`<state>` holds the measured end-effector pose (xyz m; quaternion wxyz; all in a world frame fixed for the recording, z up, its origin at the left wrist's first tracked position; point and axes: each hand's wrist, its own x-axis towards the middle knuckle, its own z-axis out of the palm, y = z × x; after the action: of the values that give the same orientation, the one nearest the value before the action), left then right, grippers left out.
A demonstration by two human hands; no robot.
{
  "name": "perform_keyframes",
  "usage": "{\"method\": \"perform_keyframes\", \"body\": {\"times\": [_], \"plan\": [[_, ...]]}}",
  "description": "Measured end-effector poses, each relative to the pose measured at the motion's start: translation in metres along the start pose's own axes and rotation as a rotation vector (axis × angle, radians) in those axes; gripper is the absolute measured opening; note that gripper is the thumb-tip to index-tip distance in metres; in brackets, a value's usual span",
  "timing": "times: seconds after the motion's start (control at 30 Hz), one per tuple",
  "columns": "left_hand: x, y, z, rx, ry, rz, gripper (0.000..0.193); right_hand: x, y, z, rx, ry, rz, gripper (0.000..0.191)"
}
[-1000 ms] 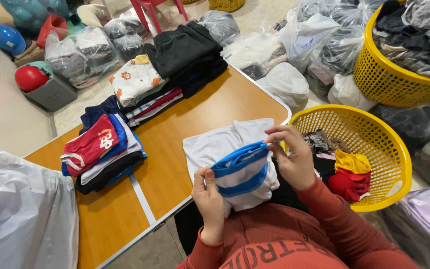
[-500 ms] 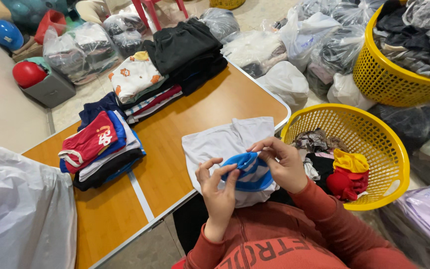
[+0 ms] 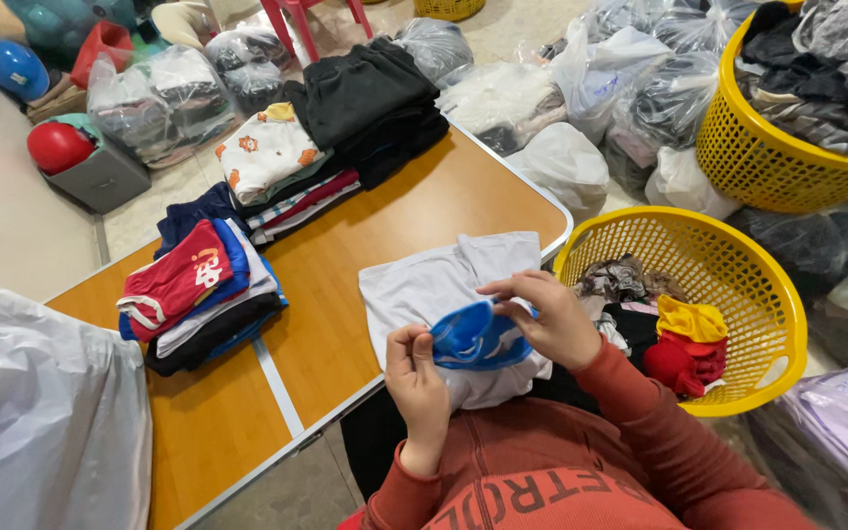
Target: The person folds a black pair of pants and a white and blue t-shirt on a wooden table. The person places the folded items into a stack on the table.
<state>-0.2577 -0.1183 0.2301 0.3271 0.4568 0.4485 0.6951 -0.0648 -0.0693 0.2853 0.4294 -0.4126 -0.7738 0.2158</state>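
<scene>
On the table point(image 3: 424, 211), at six o'clock, a white garment point(image 3: 434, 285) overhangs the edge and may slide off. Left hand point(image 3: 416, 378) and right hand point(image 3: 547, 319) both pinch a small blue garment point(image 3: 473, 339); a loose grip could undo its fold.

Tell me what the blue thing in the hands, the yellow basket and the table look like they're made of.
Blue garment: soft knit fabric, matte, since it bunches and folds. Yellow basket: looks like moulded plastic, glossy, with a perforated lattice wall. Table: wood-look top, smooth, probably laminate, with a pale metal-looking rim.
</scene>
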Motion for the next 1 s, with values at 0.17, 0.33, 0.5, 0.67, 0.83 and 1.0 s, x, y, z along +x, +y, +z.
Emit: {"method": "perform_keyframes", "body": {"times": [0.17,0.33,0.5,0.67,0.83,1.0], "plan": [[0.003,-0.006,-0.008,0.064,0.057,0.003,0.020,-0.004,0.001,0.002,0.118,-0.134,-0.120,0.050],[0.008,0.001,-0.010,0.122,0.060,0.063,0.023,-0.007,0.011,0.025,0.031,-0.126,-0.111,0.026],[0.010,0.023,-0.005,0.092,-0.208,0.249,0.037,-0.010,0.014,0.022,0.138,-0.012,0.070,0.020],[0.005,0.030,0.012,0.385,-0.232,0.275,0.033,-0.010,0.006,0.017,0.242,0.007,0.219,0.022],[0.020,0.026,0.006,0.354,-0.095,0.018,0.018,-0.009,0.017,0.016,0.044,-0.018,0.028,0.059],[0.045,0.027,-0.012,0.170,0.068,0.025,0.019,-0.016,0.049,0.026,-0.313,-0.120,0.097,0.061]]}}
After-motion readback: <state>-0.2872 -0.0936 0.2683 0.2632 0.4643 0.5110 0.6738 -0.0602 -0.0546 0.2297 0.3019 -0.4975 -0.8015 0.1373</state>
